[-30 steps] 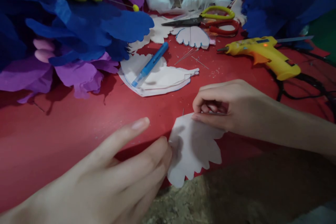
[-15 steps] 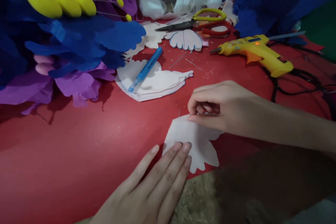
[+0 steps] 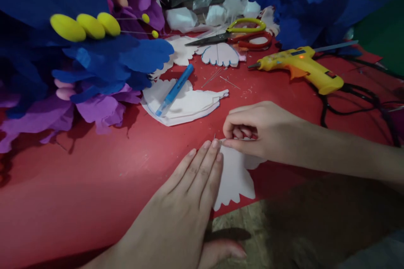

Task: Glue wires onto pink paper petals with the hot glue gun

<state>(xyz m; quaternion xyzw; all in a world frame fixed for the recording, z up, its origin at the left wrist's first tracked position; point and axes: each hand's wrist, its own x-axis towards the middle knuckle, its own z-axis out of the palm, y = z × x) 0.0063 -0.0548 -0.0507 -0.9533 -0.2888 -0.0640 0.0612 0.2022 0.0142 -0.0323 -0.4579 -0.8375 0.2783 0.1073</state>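
A white paper cutout (image 3: 235, 176) with a scalloped lower edge lies at the red table's near edge. My left hand (image 3: 176, 201) rests across its left part, fingers stretched out flat and thumb spread off to the side. Thumb and index finger of my right hand (image 3: 252, 130) are pinched together at the cutout's top edge, the other fingers curled in. Between the two hands a thin wire end (image 3: 215, 136) pokes out past the paper; the rest of it is hidden.
Beyond my hands lie stacked white cutouts (image 3: 198, 105) with a blue pen (image 3: 175, 90) on top, loose wires (image 3: 229, 83) and scissors (image 3: 249, 33). A yellow glue gun (image 3: 299, 67) with a black cord is at right. Blue and purple paper flowers (image 3: 110, 63) crowd the left.
My left hand has slid forward over the cutout, its fingertips now at the top edge beside my right hand. My right hand keeps its pinch, and the view has shifted slightly.
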